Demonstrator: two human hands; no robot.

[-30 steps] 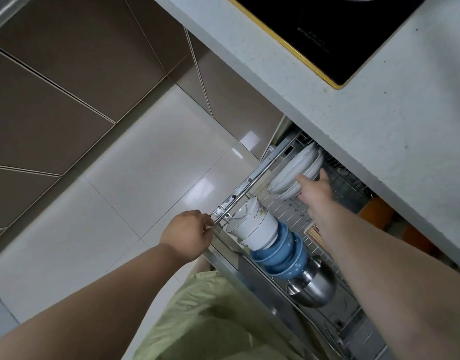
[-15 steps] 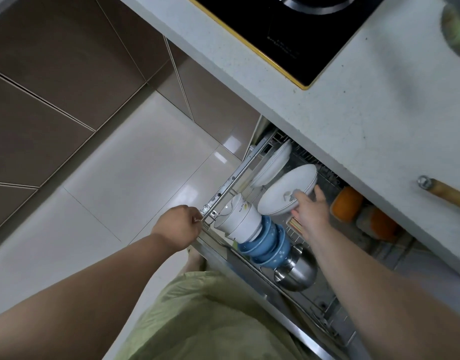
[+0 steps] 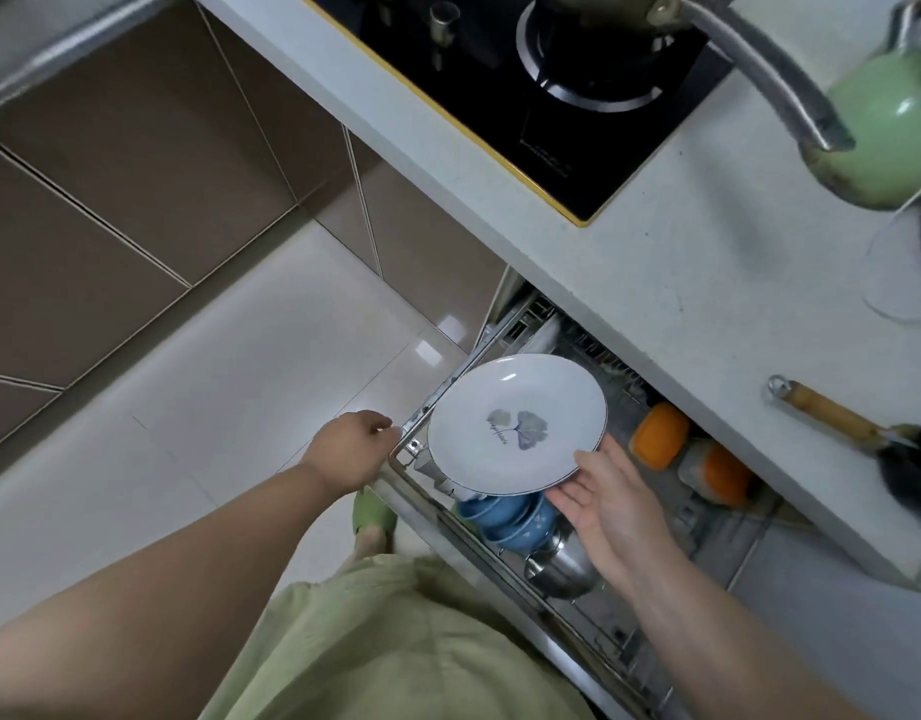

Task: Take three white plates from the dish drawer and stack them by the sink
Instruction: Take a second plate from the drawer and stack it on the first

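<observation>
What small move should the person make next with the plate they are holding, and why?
Probably lift the plate up and to the right, clear of the counter edge. The right hand holds it by its near rim, face up, above the open drawer. No plates show on the counter, so this looks like the first to set down. The left hand grips the drawer's front rail.

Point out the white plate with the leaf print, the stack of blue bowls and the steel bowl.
White round plate with grey leaf print [image 3: 518, 426]: head view, on its printed centre.
Stack of blue ceramic bowls [image 3: 510, 519]: head view, on the bowls' outer wall.
Shiny steel bowl [image 3: 562, 569]: head view, on its outer side.
</observation>
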